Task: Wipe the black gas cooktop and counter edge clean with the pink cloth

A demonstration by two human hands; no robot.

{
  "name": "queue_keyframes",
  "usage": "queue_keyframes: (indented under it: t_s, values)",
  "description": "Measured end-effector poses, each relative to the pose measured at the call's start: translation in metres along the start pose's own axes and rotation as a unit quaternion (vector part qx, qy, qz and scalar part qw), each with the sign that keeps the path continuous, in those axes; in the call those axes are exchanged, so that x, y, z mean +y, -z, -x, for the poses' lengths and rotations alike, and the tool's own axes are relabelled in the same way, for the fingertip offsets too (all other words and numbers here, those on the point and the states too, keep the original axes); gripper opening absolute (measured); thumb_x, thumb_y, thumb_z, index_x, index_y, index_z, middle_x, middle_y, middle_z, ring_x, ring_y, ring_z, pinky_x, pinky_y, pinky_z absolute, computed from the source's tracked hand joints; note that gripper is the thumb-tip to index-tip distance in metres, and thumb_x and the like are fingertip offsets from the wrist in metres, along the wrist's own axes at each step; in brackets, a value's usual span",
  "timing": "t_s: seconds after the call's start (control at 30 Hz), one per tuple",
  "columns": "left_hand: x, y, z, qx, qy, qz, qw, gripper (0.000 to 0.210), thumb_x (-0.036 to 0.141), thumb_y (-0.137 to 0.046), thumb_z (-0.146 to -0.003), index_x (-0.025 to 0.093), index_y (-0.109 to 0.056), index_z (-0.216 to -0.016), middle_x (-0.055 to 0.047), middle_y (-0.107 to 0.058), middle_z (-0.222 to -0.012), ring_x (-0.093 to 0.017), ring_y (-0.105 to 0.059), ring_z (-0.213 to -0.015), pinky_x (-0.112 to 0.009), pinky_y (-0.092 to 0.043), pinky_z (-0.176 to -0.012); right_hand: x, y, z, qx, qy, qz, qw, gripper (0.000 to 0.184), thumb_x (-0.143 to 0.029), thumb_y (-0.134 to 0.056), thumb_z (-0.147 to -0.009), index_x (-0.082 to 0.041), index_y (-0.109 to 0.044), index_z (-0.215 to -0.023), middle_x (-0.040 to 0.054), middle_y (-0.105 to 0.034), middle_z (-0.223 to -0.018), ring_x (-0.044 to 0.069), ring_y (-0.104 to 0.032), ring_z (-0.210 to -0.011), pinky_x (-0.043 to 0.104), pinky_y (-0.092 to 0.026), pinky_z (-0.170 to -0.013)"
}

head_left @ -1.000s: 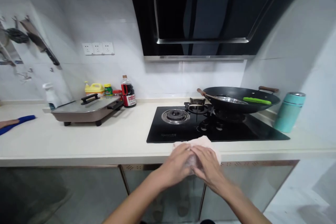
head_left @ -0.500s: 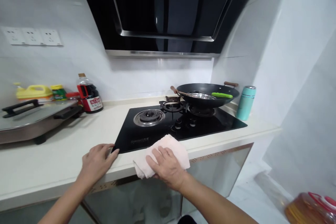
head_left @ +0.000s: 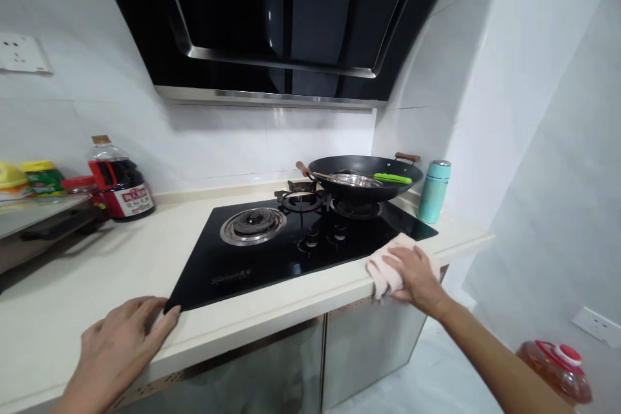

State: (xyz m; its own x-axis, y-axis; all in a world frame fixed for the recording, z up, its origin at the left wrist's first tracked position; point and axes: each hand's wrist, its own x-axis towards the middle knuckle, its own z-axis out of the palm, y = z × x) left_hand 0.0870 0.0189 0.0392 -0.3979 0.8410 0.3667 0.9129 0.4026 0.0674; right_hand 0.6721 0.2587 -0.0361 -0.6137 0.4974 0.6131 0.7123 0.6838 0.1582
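Note:
Under my right hand [head_left: 416, 277] is a folded pale pink cloth [head_left: 388, 264], pressed on the counter's front edge near the right end of the black gas stove [head_left: 272, 265]. Part of the cloth hangs over the edge, and my fingers curl over its top. My left hand [head_left: 123, 343] rests on the white counter [head_left: 121, 259] with fingers apart, its thumb and fingertips touching the stove's front left corner. On the stove's right rear side stands a black wok [head_left: 330, 171] with wooden handles, holding a metal lid or bowl and a bright green-handled utensil [head_left: 392, 178].
A range hood [head_left: 272, 26] hangs above. At right stands a mint-green flask [head_left: 434, 191]. Left of the stove are a soy sauce bottle [head_left: 123, 184], a green jar [head_left: 43, 178] and an electric pan [head_left: 43, 223]. A jug with a red lid [head_left: 557, 362] sits low at right.
My right hand has slid the cloth rightward along the counter's front edge. My left hand stays at the stove's corner, while the whole view has turned a little to the right.

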Motion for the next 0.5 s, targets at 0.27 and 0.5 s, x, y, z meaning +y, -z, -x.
queue_keyframes:
  t_s: [0.27,0.5]
  values:
    - [0.013,0.007,0.003,-0.013,0.006,0.014,1.000,0.052,0.061,-0.034,-0.092,0.023,-0.068,-0.103,-0.010,-0.071,-0.120,-0.033,-0.062,-0.115,-0.045,-0.041,-0.091,0.050,0.015,0.017,-0.088,-0.136,-0.021,0.987,0.064,-0.064,-0.061,-0.090,-0.035,-0.056,-0.147,0.0108,-0.051,-0.153,0.038,-0.043,-0.140,0.062,-0.032,-0.111]
    - [0.007,-0.001,0.002,0.017,-0.011,0.020,1.000,0.051,0.060,-0.037,-0.092,0.022,-0.068,-0.103,-0.011,-0.072,-0.119,-0.033,-0.062,-0.111,-0.043,-0.042,-0.088,-0.077,0.011,-0.023,0.012,-0.075,-0.197,0.978,0.044,-0.052,-0.051,-0.100,-0.030,-0.065,-0.136,0.0078,-0.063,-0.139,0.033,-0.052,-0.132,0.051,-0.039,-0.110]
